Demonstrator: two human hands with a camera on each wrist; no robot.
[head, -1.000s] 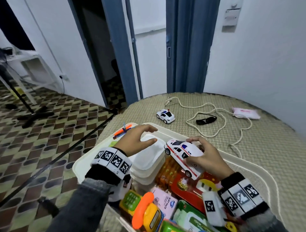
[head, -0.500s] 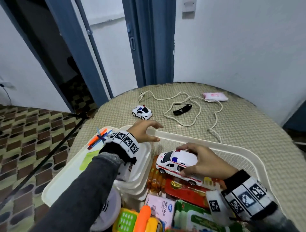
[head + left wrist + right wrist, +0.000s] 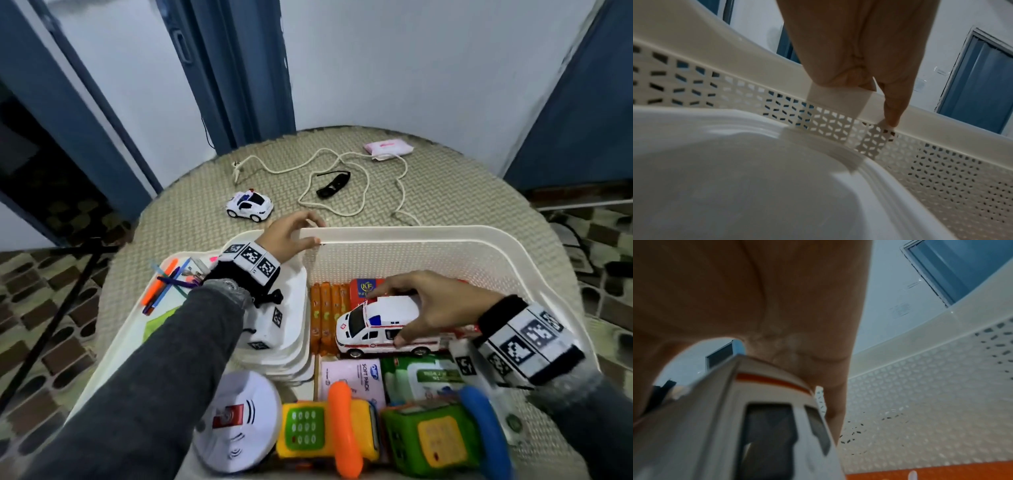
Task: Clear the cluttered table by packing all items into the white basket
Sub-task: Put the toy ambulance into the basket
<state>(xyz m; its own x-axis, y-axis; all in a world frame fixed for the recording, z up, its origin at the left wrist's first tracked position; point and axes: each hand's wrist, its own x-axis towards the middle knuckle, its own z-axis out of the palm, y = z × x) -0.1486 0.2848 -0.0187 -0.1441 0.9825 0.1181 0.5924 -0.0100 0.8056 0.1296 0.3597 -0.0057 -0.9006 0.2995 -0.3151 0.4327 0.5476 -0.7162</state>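
Head: right hand [image 3: 435,305] grips glossy white plastic toy ambulance [image 3: 380,325], now lower inside perforated white plastic basket [image 3: 445,236], at 3 o'clock; left hand [image 3: 287,236] now pinches rim.
Left wrist: thumb inside lattice wall [image 3: 838,123].
Right wrist: fingers wrap ambulance roof.

White ambulance [image 3: 380,327] (red stripe) in white perforated basket [image 3: 445,236]; beige woven tablecloth [image 3: 462,192]

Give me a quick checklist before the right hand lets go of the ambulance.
1. Toy ambulance inside white basket walls: ok.
2. Right hand grips the ambulance: ok.
3. Ambulance fully resting on the packs beneath: cannot tell.
4. Left hand holds the basket's far rim: ok.
5. Table cleared: not ok; police car, cable, sunglasses and pink pack remain outside.
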